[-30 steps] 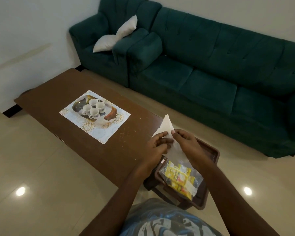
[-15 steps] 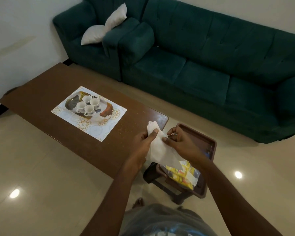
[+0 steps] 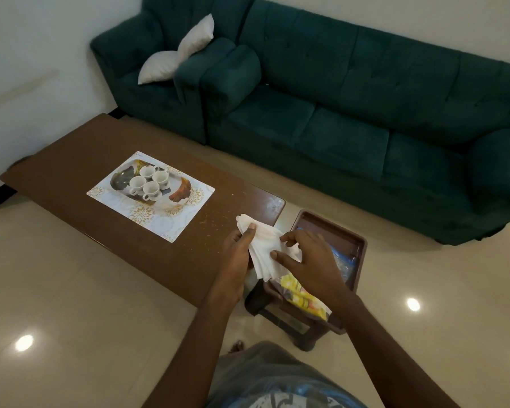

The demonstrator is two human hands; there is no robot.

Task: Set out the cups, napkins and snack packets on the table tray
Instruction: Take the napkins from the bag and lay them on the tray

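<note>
1. Left hand [image 3: 238, 245]: the forearm rises from the lower edge of the view with the wrist nearly straight. The thumb lies flat on the far-left corner of the napkins [image 3: 265, 253]. The other fingers pass under the stack and are hidden. The hand grasps the napkins.
2. Right hand [image 3: 309, 260]: the forearm enters from the lower right, with the back of the hand turned up. The thumb and forefinger curl onto the right edge of the stack and pinch it.
3. Napkins: a white stack, held off every surface between the two hands. It sits over the near end of the table [image 3: 71, 160].
4. Snack packets [image 3: 304, 300]: yellow, directly below the grip and slightly nearer the person. The right wrist covers part of them.
5. Brown tray [image 3: 358, 254]: beneath and to the right of the grip, it holds the packets and a clear bag [image 3: 344, 265]. It rests on a dark stool [image 3: 277, 316] just beside the table end.
6. Cups [image 3: 149, 182]: four white cups, well apart from the grip to its far left. They are grouped close together on a patterned tray [image 3: 180, 192], which lies on a floral placemat [image 3: 156, 223].
7. Sofa [image 3: 351, 113]: green, beyond the grip, with a white cushion [image 3: 177, 51] on the adjoining armchair.
</note>
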